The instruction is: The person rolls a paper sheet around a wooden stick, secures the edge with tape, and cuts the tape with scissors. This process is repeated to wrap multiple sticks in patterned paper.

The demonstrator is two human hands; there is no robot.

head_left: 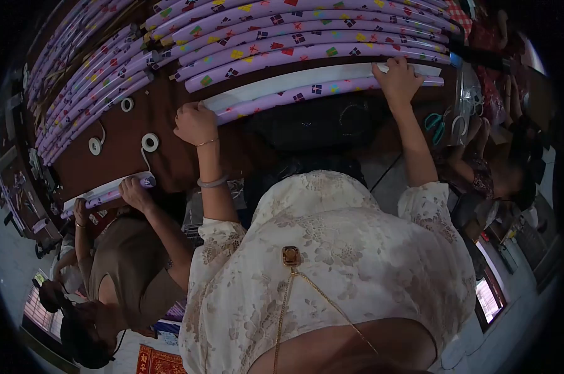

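Observation:
A roll of purple wrapping paper [319, 91] with small gift-box prints lies across the table in front of me, its white underside [282, 86] showing as a strip along the far side. At the left end of the roll, my left hand [196, 123] is closed on the paper, its fingertips bent over the edge. Near the right end, my right hand [397, 80] grips the paper's edge, thumb pointing inward and fingers curled. A black bag-like item [313, 124] sits just on my side of the roll.
Many finished-looking purple rolls [319, 43] are piled beyond. Tape rolls [150, 143] lie to the left, green-handled scissors [434, 124] to the right. A co-worker's hand [135, 192] holds another roll [117, 194] at left. Another person [481, 171] is at right.

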